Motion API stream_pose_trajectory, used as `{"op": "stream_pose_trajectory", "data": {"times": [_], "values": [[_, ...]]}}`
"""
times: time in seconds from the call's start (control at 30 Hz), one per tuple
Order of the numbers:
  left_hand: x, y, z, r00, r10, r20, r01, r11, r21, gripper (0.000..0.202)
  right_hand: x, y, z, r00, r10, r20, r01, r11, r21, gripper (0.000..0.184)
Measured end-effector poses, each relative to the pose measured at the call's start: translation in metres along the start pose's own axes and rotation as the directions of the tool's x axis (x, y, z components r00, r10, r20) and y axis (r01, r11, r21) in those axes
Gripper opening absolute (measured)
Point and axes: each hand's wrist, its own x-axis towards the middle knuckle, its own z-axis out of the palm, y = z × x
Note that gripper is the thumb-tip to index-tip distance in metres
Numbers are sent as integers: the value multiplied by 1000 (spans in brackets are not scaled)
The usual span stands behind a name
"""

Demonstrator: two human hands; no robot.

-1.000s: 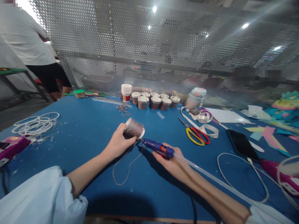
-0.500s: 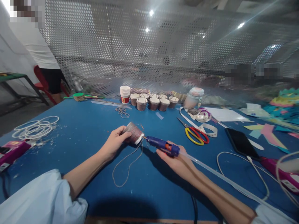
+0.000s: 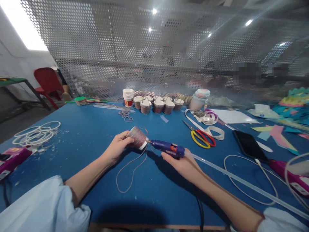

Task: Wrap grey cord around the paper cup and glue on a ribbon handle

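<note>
My left hand (image 3: 118, 147) is wrapped round a paper cup covered in wound grey-brown string (image 3: 138, 137), holding it on its side just above the blue table (image 3: 79, 141). A loose end of the string (image 3: 131, 170) trails from the cup onto the table. My right hand (image 3: 180, 162) grips a blue glue gun (image 3: 167, 147) with a long clear glue stick (image 3: 241, 184) running out of its back. The gun's nozzle touches the rim of the cup.
A stack of white cups (image 3: 128, 96) and several string-wrapped cups (image 3: 158, 104) stand at the back. Yellow-and-red scissors (image 3: 201, 137), a black phone (image 3: 248, 145), a white cable (image 3: 246, 175) and coloured paper (image 3: 277, 133) lie at right. White rings (image 3: 36, 132) and a pink glue gun (image 3: 12, 158) lie at left.
The cup and the glue gun have shifted a little to the right and the cup has turned slightly. The person in white at far left has gone out of view.
</note>
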Motion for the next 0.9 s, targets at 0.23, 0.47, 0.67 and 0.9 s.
{"op": "stream_pose_trajectory", "data": {"times": [0.23, 0.47, 0.67, 0.9], "values": [[3, 4, -3, 999, -12, 31, 11, 999, 38, 7, 0, 4, -11, 999, 40, 15, -40, 999, 13, 34], [1, 10, -6, 996, 50, 69, -63, 979, 194, 11, 22, 29, -15, 983, 74, -168, -85, 994, -64, 40], [1, 10, -8, 988, 139, 67, -154, 896, 417, 8, 46, 52, -6, 985, 10, -175, -57, 962, -267, 35], [2, 13, -8, 978, 206, 31, -190, 820, 540, 10, 46, 48, -14, 995, 9, -101, -35, 967, -253, 38]]}}
